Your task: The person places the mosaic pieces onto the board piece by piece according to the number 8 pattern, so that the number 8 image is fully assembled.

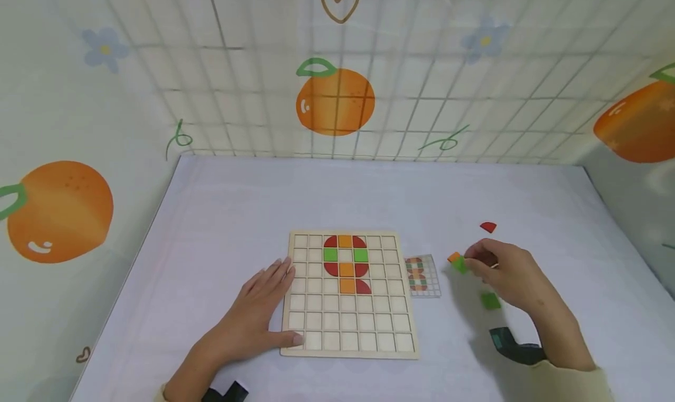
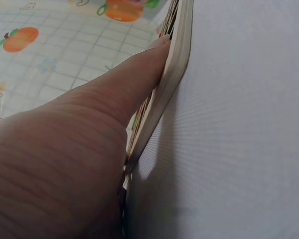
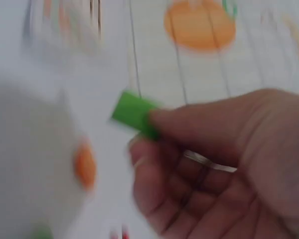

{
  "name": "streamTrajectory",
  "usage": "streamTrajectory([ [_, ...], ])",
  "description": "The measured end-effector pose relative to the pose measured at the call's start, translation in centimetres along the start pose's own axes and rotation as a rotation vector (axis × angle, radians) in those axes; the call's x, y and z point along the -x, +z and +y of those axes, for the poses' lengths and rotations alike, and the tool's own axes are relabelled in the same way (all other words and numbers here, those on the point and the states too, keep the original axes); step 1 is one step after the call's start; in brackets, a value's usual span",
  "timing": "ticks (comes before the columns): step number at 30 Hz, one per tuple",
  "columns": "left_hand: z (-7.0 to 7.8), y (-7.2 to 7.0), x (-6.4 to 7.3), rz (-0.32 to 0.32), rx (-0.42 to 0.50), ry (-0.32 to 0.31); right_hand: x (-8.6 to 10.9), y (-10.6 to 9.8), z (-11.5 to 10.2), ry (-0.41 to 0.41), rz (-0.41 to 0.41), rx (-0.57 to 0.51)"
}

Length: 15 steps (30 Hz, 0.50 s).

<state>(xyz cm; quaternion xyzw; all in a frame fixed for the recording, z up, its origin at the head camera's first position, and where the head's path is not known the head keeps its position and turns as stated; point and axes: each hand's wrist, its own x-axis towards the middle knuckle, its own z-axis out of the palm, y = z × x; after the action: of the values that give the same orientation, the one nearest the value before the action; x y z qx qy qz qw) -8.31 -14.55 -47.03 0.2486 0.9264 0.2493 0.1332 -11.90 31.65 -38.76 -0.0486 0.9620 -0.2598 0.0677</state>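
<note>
A wooden grid board (image 1: 321,320) lies on the table with red quarter-circle tiles (image 1: 362,286), orange square tiles and green square tiles in its upper cells. My left hand (image 1: 253,314) rests at its left edge, fingers straight and thumb on the lower left corner. Between thumb and index finger, my right hand (image 1: 508,273) pinches a green square tile (image 3: 132,112), right of the board. A thin pale edge shows by the palm; what it is I cannot tell. An orange tile (image 1: 453,256) lies just beyond the held tile.
A pattern card (image 1: 429,276) on a grid lies against the board's right side, partly hidden by it. Loose on the table are a red quarter-circle tile (image 1: 488,227) and another green tile (image 1: 490,300). Walls with printed oranges stand around the table.
</note>
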Motion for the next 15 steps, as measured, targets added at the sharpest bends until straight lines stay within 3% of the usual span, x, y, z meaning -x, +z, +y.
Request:
streamTrajectory([
  [3, -0.1, -0.2, 0.1, 0.003, -0.012, -0.003, -0.2, 2.3, -3.7, -0.168, -0.024, -0.102],
  [5, -0.1, -0.2, 0.1, 0.008, -0.007, 0.000, -0.4, 4.1, -6.1, -0.275, -0.099, -0.153],
  [8, 0.1, -0.1, 0.0, 0.015, 0.007, 0.013, -0.7, 6.6, -8.7, -0.389, -0.213, -0.146],
  [15, -0.4, 0.4, -0.3, 0.000, -0.021, -0.010, -1.3, 9.3, -10.3, -0.462, -0.251, -0.056],
])
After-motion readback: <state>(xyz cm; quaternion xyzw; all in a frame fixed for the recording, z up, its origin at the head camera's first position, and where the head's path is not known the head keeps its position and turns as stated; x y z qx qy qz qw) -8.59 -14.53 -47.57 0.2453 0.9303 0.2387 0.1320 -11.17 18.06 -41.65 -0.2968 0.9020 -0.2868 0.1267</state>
